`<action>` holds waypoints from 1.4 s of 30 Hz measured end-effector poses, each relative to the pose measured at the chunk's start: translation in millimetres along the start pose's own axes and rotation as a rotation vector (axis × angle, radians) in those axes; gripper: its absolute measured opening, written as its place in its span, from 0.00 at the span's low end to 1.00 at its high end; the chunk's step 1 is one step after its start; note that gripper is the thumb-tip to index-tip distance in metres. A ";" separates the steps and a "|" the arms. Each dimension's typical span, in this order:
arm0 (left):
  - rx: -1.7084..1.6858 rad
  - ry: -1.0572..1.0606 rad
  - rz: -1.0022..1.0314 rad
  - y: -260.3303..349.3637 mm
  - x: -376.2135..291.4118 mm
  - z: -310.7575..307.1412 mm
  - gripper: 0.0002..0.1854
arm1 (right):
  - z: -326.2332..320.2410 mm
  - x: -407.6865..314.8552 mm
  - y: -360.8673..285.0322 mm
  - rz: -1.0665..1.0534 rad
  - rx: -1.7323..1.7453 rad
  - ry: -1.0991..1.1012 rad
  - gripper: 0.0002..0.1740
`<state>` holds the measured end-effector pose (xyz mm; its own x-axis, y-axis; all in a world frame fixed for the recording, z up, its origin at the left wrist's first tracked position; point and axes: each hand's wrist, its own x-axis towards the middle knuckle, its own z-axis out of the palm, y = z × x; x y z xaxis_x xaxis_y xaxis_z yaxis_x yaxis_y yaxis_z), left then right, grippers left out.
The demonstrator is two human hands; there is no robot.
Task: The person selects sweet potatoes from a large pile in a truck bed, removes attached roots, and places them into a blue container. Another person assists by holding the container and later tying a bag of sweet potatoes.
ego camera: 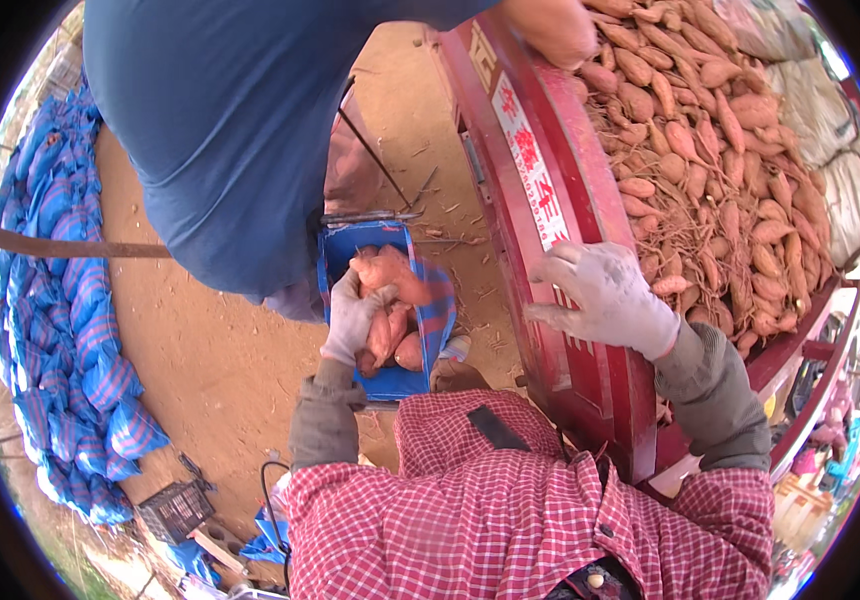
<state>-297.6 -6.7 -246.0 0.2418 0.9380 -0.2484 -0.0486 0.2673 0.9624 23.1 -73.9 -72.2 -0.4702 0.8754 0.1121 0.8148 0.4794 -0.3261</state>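
My left hand (358, 311), in a pale work glove, is closed around a sweet potato (385, 274) over a blue woven sack (392, 386). The sack's mouth is held open wide, and several sweet potatoes (388, 334) lie inside. Another reddish, blurred shape shows at the sack's right edge. My right hand (602, 296), gloved and smudged with dirt, is above the red tailgate (587, 187) of a truck bed with its fingers apart and nothing in them. Beyond the tailgate, a large heap of sweet potatoes (730, 172) with loose roots fills the bed.
A person in blue clothing (227, 150) bends close in front, one arm over the tailgate. Filled blue striped sacks (62, 300) line the left side. A black plastic crate (174, 510) sits at lower left. A metal rod frame (370, 217) stands at the sack's mouth.
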 end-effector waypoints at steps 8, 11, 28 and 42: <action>-0.447 -0.328 0.226 114.6 -63.9 112.2 0.27 | -39.2 4.9 -27.7 0.174 0.679 -0.199 0.41; -0.423 -0.451 0.245 133.4 -66.1 165.0 0.30 | -79.8 -28.2 -36.2 0.343 0.570 -0.117 0.38; 0.659 -0.746 1.027 112.2 -48.9 334.3 0.37 | -117.8 -188.6 47.1 0.855 -0.162 -0.750 0.23; 0.875 -1.260 1.185 113.1 -53.3 326.1 0.18 | -69.2 -274.0 140.3 1.385 0.127 -0.581 0.34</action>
<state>0.1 -98.4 -88.0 0.9232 -0.2482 0.2933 -0.3600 -0.8255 0.4347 289.7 -242.3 -83.8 0.5342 0.4581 -0.7105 0.6945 -0.7170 0.0599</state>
